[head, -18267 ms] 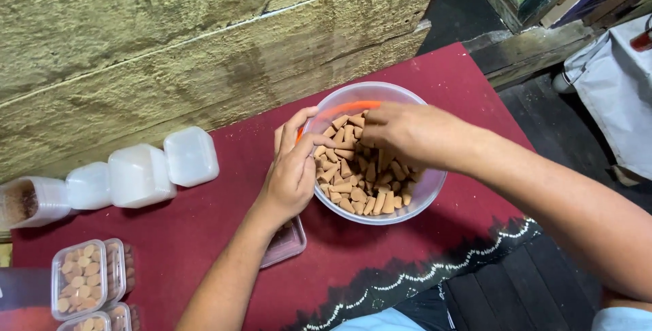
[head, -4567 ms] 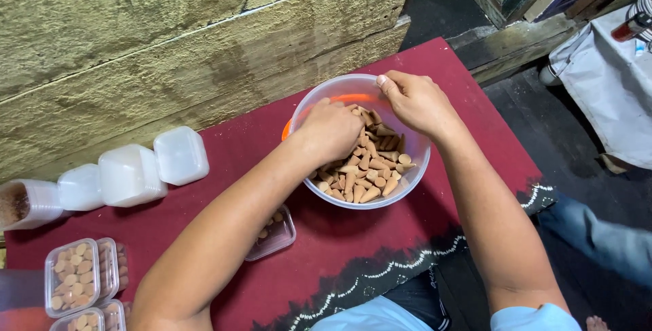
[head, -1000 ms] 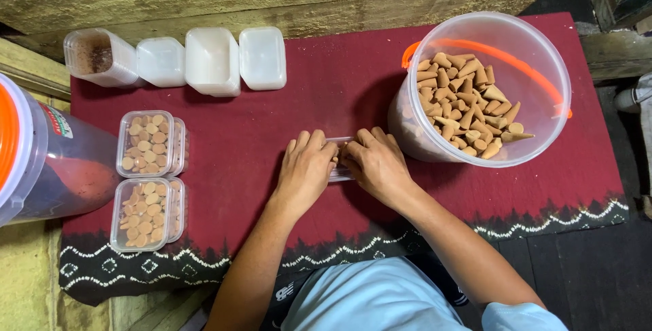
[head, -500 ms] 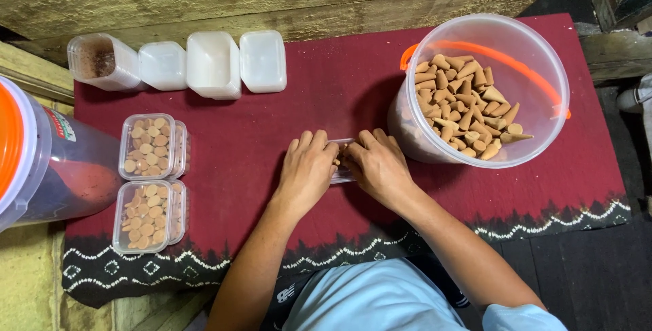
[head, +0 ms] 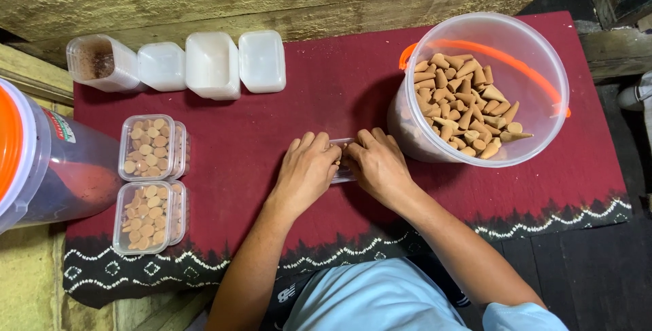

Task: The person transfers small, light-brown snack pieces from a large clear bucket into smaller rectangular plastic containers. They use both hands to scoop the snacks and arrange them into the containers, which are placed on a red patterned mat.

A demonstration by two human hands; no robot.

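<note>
Both my hands rest side by side on a small clear plastic box [head: 342, 161] lying on the dark red cloth [head: 326, 93]. My left hand [head: 307, 171] covers its left part and my right hand [head: 377, 164] its right part, fingers pressed down; only a strip of the box shows between them. Just right of my right hand stands a clear bucket [head: 547, 66] with an orange handle, holding several brown cone-shaped pieces [head: 465, 103].
Two clear boxes filled with the brown pieces [head: 144, 146] [head: 141, 217] lie at the left. Several white plastic containers [head: 212, 64] line the back edge. A large bucket with an orange lid [head: 34, 158] stands at the far left. A rough wall runs behind.
My hands have stayed on the small box over the last second, fingers shifting slightly. Several seconds before, both hands were in the bucket of cone pieces.
</note>
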